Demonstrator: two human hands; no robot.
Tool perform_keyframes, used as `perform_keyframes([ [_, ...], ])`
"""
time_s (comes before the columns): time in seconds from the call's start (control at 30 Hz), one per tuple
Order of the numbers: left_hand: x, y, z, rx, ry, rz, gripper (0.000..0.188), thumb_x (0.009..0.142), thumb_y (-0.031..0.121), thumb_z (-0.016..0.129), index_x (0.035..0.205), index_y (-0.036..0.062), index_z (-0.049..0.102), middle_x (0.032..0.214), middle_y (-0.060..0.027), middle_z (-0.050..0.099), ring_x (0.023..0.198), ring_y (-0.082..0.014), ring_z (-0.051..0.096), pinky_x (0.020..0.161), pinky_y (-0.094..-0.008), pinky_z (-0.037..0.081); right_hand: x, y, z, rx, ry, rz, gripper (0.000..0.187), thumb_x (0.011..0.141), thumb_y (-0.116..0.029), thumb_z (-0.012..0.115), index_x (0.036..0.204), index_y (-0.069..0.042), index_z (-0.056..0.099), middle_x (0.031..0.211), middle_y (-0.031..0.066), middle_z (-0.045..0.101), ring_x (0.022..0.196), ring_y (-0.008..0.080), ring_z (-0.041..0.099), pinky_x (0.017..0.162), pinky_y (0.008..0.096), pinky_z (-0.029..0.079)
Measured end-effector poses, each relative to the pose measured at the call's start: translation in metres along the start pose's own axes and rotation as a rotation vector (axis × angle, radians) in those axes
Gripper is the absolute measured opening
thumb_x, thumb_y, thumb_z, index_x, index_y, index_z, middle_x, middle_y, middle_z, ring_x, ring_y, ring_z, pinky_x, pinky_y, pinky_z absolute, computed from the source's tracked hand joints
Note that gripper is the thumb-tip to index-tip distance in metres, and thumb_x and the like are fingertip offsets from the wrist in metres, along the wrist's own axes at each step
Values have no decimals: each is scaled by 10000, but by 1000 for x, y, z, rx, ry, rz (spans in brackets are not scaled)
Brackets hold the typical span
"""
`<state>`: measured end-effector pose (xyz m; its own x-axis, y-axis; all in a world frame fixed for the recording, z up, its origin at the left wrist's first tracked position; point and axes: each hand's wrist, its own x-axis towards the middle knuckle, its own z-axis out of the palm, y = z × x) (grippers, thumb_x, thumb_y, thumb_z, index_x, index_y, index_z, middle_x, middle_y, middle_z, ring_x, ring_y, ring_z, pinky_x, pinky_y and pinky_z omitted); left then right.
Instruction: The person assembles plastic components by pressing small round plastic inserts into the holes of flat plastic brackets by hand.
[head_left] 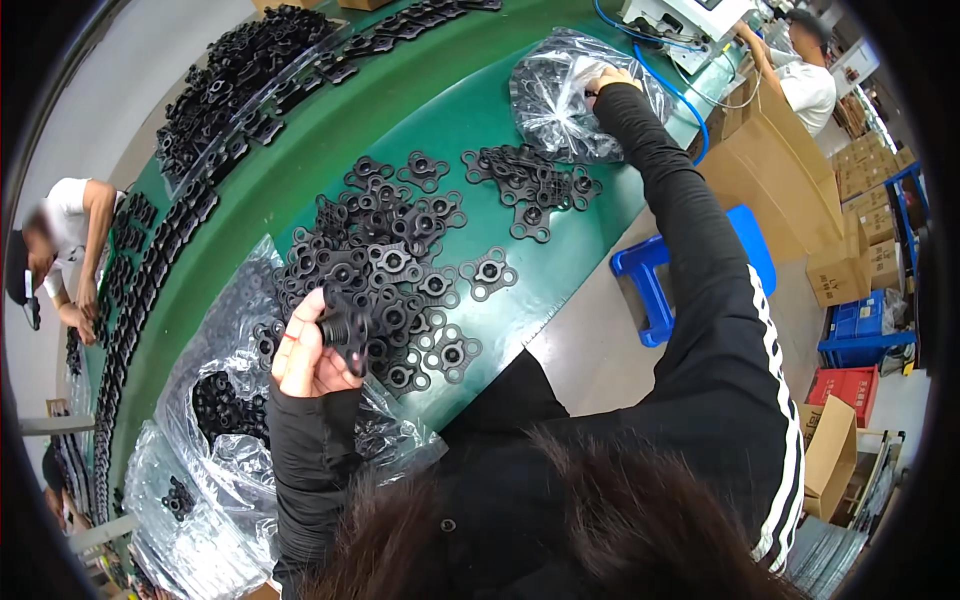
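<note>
My left hand (308, 350) is closed round a black three-armed part (345, 330) with a ribbed round hub, holding it above the near side of a heap. That heap of similar black three-armed parts (385, 262) lies loose on the green table. At the far right my right arm is stretched out, with my right hand (612, 78) at the mouth of a clear plastic bag (560, 100) that has dark parts inside. The fingers of that hand are mostly hidden, so its grip does not show. A smaller group of parts (530, 185) lies just short of the bag.
A green curved conveyor (400, 75) carries rows of black parts beyond the table. An open plastic bag (225, 345) with parts lies at left. A blue stool (650, 290) and cardboard boxes (780, 160) stand at right. Other people work at far left and far right.
</note>
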<state>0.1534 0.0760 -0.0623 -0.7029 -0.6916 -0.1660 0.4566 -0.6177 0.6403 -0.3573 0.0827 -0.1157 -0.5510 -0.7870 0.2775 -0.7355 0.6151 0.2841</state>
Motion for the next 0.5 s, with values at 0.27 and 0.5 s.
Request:
perform_keyframes([
  [0.27, -19, -3, -3, 40, 20, 34, 510, 847, 24, 463, 1327, 121, 320, 1132, -146, 535, 845, -259, 590, 615, -267, 537, 7, -12, 18, 60, 53, -100, 327, 717, -309, 633, 989, -127, 630, 941, 81, 601, 895, 266, 559, 789, 378, 446],
  [0.5, -17, -7, 3, 366, 124, 106, 580, 830, -24, 473, 1355, 141, 293, 1120, -125, 526, 905, -244, 585, 709, -328, 542, -39, -41, -54, 1497, 456, -6, 268, 796, -124, 542, 1052, -86, 612, 832, 64, 642, 618, 174, 571, 547, 255, 472],
])
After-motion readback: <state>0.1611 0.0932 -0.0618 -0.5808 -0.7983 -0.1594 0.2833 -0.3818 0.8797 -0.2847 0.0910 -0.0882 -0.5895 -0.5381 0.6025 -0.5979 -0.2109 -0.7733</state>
